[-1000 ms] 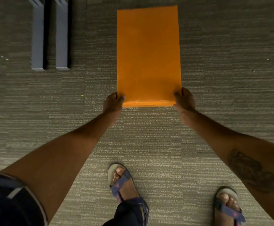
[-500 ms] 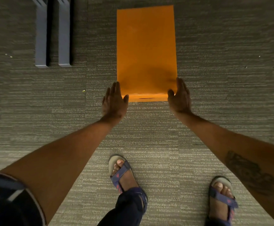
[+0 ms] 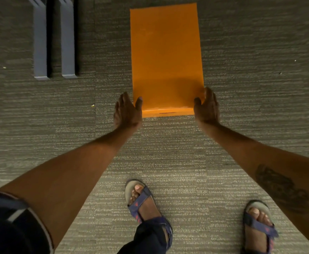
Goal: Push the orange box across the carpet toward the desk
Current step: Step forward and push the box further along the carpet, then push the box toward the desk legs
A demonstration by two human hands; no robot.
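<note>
A long, flat orange box [image 3: 165, 57] lies on the grey carpet [image 3: 251, 88], stretching away from me. My left hand [image 3: 127, 111] rests against its near left corner, fingers straight along the side and thumb on the top face. My right hand [image 3: 207, 109] mirrors it at the near right corner. Neither hand is curled around the box. Both arms are stretched out in front of me.
Two grey metal desk legs [image 3: 39, 43] [image 3: 67, 43] lie along the floor at the upper left, to the left of the box. My sandalled feet [image 3: 140, 200] [image 3: 258, 222] stand on the carpet behind the box. Small scraps dot the carpet.
My fingers have uncurled from a grip on the near corners to lie flat along the sides. The box has slid a little away from me, and my right foot has stepped forward.
</note>
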